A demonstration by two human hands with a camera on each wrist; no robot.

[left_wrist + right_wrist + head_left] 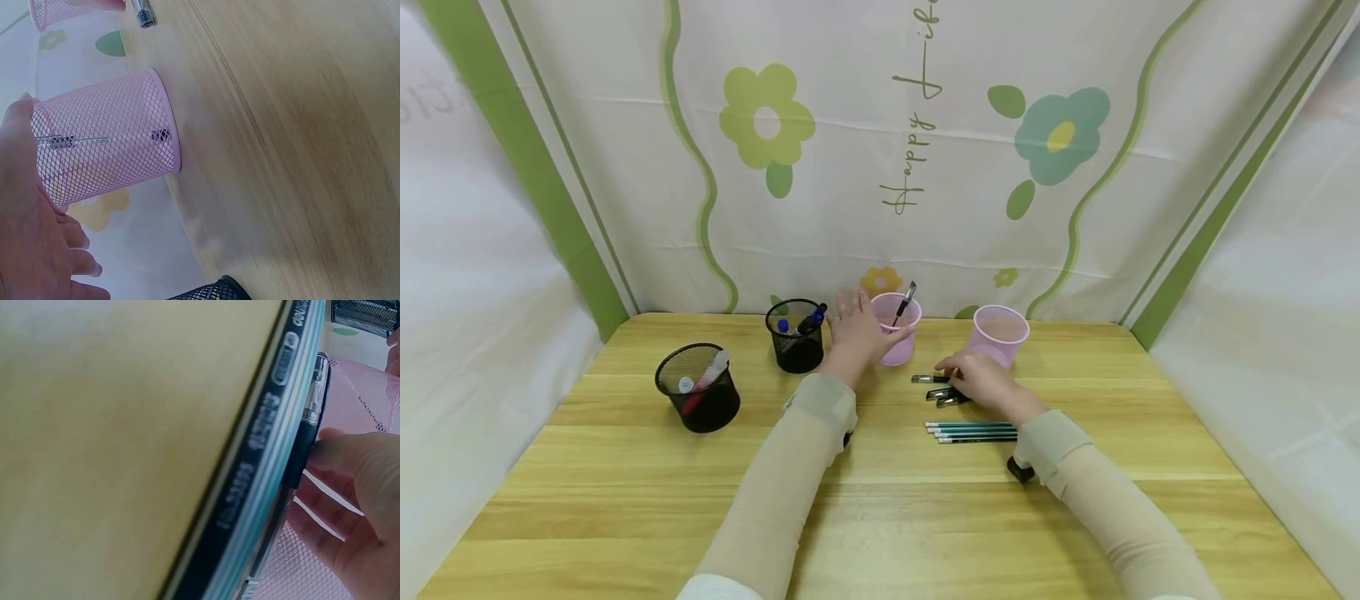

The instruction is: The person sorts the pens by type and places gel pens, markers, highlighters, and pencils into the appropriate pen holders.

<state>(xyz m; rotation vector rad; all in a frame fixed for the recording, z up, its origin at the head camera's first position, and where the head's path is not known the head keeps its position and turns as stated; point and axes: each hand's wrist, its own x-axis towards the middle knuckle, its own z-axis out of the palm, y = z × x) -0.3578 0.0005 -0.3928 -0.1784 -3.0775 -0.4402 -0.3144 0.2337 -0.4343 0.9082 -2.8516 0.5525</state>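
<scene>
Right of the middle of the table, pencils lie side by side. Just beyond, the right hand seems to pinch a black pen, though the close view blurs. Toward the left edge stands a black cup. Near the back edge, the left hand, fingers spread wide, touches a pink cup holding another pen.

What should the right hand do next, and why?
I'd probably lift one of the loose pens toward the pink cup by the left hand: the right hand is right at those pens, and that cup holds a similar pen.
</scene>
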